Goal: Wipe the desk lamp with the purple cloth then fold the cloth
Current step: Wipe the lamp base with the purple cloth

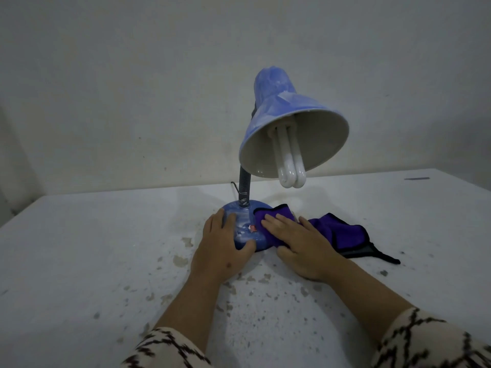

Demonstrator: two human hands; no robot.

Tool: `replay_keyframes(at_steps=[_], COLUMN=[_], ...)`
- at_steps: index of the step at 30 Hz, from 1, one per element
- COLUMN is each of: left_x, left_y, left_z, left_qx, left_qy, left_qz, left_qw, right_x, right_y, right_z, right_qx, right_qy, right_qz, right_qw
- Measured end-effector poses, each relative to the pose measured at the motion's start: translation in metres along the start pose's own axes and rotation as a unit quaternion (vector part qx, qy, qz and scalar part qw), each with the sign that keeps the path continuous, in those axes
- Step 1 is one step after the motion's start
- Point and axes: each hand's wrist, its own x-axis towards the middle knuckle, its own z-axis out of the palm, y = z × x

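Note:
A blue desk lamp (281, 110) stands at the middle of a white table, its shade tilted toward me with a white bulb (289, 166) showing inside. Its round blue base (245, 229) has a small red switch. My left hand (221, 243) grips the left side of the base, fingers over the top and thumb at the front. My right hand (300, 245) lies flat on the purple cloth (334, 232), pressing it against the right side of the base. The rest of the black-edged cloth trails to the right on the table.
The white table (93, 261) has flaked, speckled patches near my hands. A pale wall rises right behind it. A thin black cord (233, 185) runs off behind the lamp's flexible neck. A dark mark (417, 178) sits at the far right.

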Motion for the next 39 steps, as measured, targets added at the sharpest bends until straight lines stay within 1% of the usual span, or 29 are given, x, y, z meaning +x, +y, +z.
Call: replay_keyframes(at_steps=[2,6,8,10,13,18,21,23,26,28,31,33,35,39], left_x=[0.000,0.000,0.000,-0.001,0.000,0.000,0.002,0.002,0.001,0.000,0.000,0.000,0.001,0.001], left_y=[0.001,0.001,0.002,0.002,0.002,0.002,0.001,0.001,0.000,0.000,0.001,0.002,0.002,0.001], left_z=[0.000,-0.001,-0.002,-0.002,-0.002,-0.001,-0.001,-0.001,-0.001,-0.001,-0.002,-0.002,-0.002,-0.002], left_qx=[-0.003,-0.006,-0.003,0.001,0.002,-0.001,-0.002,-0.005,-0.005,-0.005,-0.008,-0.003,0.002,-0.006], left_qy=[0.003,0.003,0.003,0.003,-0.005,-0.002,-0.006,-0.006,-0.008,-0.010,-0.009,-0.011,-0.014,-0.012], left_qz=[0.003,0.004,-0.001,-0.002,-0.008,-0.007,-0.011,-0.013,-0.011,-0.009,-0.008,-0.011,-0.013,-0.007], left_qw=[1.000,1.000,1.000,1.000,1.000,1.000,1.000,1.000,1.000,1.000,1.000,1.000,1.000,1.000], right_x=[0.002,-0.009,-0.011,-0.006,0.013,0.045,0.044,0.032,0.018,0.023,0.038,0.044,0.040,0.023], right_y=[-0.007,-0.002,0.005,0.008,0.004,-0.007,-0.008,-0.004,0.007,0.010,0.001,-0.003,-0.002,0.007], right_z=[0.002,0.004,0.002,-0.001,-0.006,-0.010,-0.008,-0.004,0.000,-0.001,-0.002,0.000,0.002,-0.001], right_qx=[-0.004,-0.032,-0.029,-0.014,0.019,0.043,0.067,0.097,0.100,0.088,0.031,0.001,-0.001,0.038], right_qy=[-0.006,-0.017,-0.019,-0.020,-0.030,-0.075,-0.055,-0.031,0.003,0.001,-0.005,0.007,0.015,0.020], right_qz=[0.006,-0.054,-0.060,-0.037,0.022,0.075,0.071,0.043,0.004,0.016,0.058,0.067,0.054,0.016], right_qw=[1.000,0.998,0.998,0.999,0.999,0.993,0.994,0.994,0.995,0.996,0.998,0.998,0.998,0.999])
